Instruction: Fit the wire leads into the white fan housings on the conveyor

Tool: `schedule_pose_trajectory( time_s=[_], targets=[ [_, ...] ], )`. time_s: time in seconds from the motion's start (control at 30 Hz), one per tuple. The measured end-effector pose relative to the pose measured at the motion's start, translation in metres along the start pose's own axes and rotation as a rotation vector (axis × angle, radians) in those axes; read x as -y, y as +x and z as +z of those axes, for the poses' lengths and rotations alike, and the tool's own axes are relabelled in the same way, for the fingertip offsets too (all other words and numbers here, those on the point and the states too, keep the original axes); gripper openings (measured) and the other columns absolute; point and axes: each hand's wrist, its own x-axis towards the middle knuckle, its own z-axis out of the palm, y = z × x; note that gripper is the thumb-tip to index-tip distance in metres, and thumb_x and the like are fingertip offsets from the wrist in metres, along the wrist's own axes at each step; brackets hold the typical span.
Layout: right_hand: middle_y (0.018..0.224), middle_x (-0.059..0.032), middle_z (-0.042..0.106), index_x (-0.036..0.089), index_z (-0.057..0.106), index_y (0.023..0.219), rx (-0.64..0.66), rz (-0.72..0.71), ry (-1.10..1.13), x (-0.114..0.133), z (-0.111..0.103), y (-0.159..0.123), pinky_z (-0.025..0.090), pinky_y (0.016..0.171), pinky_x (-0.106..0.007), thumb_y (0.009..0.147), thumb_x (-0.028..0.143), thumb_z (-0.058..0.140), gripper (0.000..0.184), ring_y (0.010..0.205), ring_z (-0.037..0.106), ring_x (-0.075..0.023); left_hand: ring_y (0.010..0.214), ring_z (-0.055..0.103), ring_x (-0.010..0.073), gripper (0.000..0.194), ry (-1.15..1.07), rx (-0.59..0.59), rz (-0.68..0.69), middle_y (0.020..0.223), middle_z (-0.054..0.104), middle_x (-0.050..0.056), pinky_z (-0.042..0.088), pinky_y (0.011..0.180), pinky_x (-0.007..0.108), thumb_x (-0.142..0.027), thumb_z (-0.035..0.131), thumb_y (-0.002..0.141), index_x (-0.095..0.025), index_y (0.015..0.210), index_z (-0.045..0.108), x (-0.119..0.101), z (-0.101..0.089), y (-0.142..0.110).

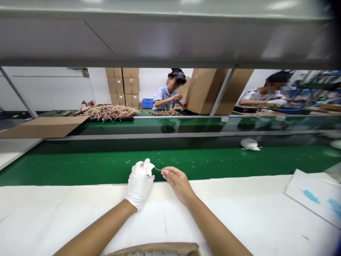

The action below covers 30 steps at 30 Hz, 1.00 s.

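My left hand (139, 185) wears a white glove and grips a small white plastic part (149, 167) at the fingertips. My bare right hand (178, 183) is just to its right, with thumb and forefinger pinched on a thin yellow wire (158, 169). That wire runs from the pinch towards the white part, and its far end looks joined to the part, though it is too small to be sure. Both hands are held over the near edge of a green conveyor belt (80, 167), above a white work surface (53, 217).
An open cardboard box (157, 249) sits at the near edge. A sheet with blue marks (313, 195) lies to the right. A white part (249, 144) rests on the belt. Beyond an overhead shelf (160, 35), two co-workers (166, 96) (262, 96) sit near a heap of wires (108, 112).
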Motion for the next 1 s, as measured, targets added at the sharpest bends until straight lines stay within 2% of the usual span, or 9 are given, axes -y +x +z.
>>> schedule_pose_trajectory(
  time_s=[0.13, 0.43, 0.67, 0.87, 1.0],
  targets=[
    [0.070, -0.0021, 0.065, 0.017, 0.067, 0.067, 0.012, 0.008, 0.002, 0.000, 0.000, 0.000, 0.046, 0.072, -0.026, 0.055, 0.028, 0.075, 0.019, 0.071, 0.059, -0.0139, 0.097, 0.045, 0.0216, 0.054, 0.031, 0.008, 0.006, 0.108, 0.045, 0.007, 0.042, 0.075, 0.029, -0.024, 0.061, 0.068, -0.026, 0.119, 0.041, 0.001, 0.001, 0.000],
    [0.068, -0.0031, 0.066, 0.017, 0.068, 0.068, -0.002, -0.019, -0.082, -0.003, -0.001, 0.001, 0.046, 0.075, -0.031, 0.054, 0.030, 0.075, 0.021, 0.071, 0.060, -0.0172, 0.089, 0.048, 0.0221, 0.048, 0.149, 0.033, 0.023, 0.100, 0.048, 0.009, 0.043, 0.069, 0.030, -0.022, 0.053, 0.074, -0.024, 0.120, 0.040, -0.002, -0.002, 0.001],
    [0.071, -0.0048, 0.066, 0.017, 0.064, 0.069, -0.024, -0.172, -0.412, -0.013, 0.004, -0.001, 0.047, 0.070, -0.032, 0.060, 0.031, 0.070, 0.018, 0.071, 0.061, -0.0205, 0.087, 0.047, 0.0224, 0.047, 0.176, 0.013, 0.020, 0.102, 0.047, 0.009, 0.043, 0.064, 0.029, -0.023, 0.052, 0.073, -0.022, 0.120, 0.041, 0.001, 0.002, 0.001],
    [0.075, -0.0058, 0.065, 0.018, 0.061, 0.072, -0.093, -0.270, -0.436, -0.016, 0.006, -0.003, 0.048, 0.072, -0.034, 0.064, 0.030, 0.067, 0.016, 0.075, 0.061, -0.0220, 0.088, 0.048, 0.0232, 0.047, 0.129, 0.038, 0.014, 0.104, 0.047, 0.009, 0.044, 0.063, 0.030, -0.025, 0.054, 0.072, -0.023, 0.117, 0.043, -0.003, 0.002, -0.001],
    [0.079, -0.0059, 0.065, 0.019, 0.061, 0.076, -0.136, -0.382, -0.454, -0.016, 0.009, -0.008, 0.048, 0.076, -0.034, 0.068, 0.029, 0.064, 0.013, 0.079, 0.061, -0.0213, 0.093, 0.049, 0.0232, 0.038, -0.024, 0.062, 0.078, 0.105, 0.049, 0.008, 0.044, 0.071, 0.031, -0.024, 0.051, 0.073, -0.023, 0.110, 0.049, -0.008, -0.002, -0.004]
  ],
)
